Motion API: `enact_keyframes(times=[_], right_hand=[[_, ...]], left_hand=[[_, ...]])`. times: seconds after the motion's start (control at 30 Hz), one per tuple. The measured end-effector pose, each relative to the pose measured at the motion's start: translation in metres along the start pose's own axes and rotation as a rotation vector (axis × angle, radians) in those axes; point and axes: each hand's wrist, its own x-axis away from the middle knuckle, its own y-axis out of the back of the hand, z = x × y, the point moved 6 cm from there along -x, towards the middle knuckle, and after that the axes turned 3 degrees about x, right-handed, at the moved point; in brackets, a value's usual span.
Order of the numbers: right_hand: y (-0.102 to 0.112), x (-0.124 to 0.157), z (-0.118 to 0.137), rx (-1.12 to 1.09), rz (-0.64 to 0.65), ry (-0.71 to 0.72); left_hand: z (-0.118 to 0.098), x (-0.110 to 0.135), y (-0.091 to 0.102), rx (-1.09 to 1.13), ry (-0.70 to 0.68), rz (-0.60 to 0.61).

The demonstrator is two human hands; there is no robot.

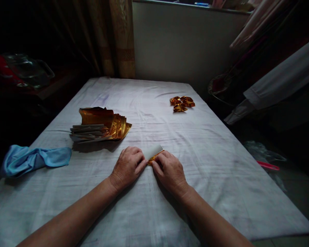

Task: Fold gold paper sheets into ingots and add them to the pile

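Note:
Between my hands a sheet of gold foil paper point(153, 151) lies on the white cloth, its pale back facing up and a gold edge folded over. My left hand point(130, 163) has its fingers curled, thumb and fingertips closed at the paper's left corner. On the gold fold, my right hand point(169, 170) pinches with thumb and fingers; its fingers cover part of the sheet. Beyond my left hand sits a stack of gold foil paper point(100, 125), bent up and grey on its backs. Several folded gold foil pieces point(181, 103) rest together at the far right.
A white cloth point(216, 192) covers the table or bed surface. At the left edge lies a crumpled blue cloth point(38, 159). A glass pitcher point(28, 70) stands off to the left. Light garments point(280, 80) hang at the right, above a clear plastic bag point(264, 151) and a pink-red object point(267, 165).

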Motion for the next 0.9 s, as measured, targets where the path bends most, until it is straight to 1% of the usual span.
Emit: enact_keyframes(times=[0.2, 0.37, 0.53, 0.9], right_hand=[[0.0009, 0.0017, 0.0016, -0.050, -0.008, 0.022], [0.0000, 0.0013, 0.0015, -0.005, -0.008, 0.007], [-0.0012, 0.0020, 0.0007, -0.009, -0.026, 0.012], [-0.0023, 0.0016, 0.0002, -0.009, 0.018, -0.013]], left_hand=[[-0.0007, -0.0010, -0.0009, 0.005, 0.012, 0.001], [-0.0017, -0.0015, -0.0007, 0.016, 0.008, -0.009], [-0.0007, -0.0014, -0.0017, 0.027, 0.022, 0.000], [0.0005, -0.0017, -0.0045, 0.039, 0.051, 0.029]])
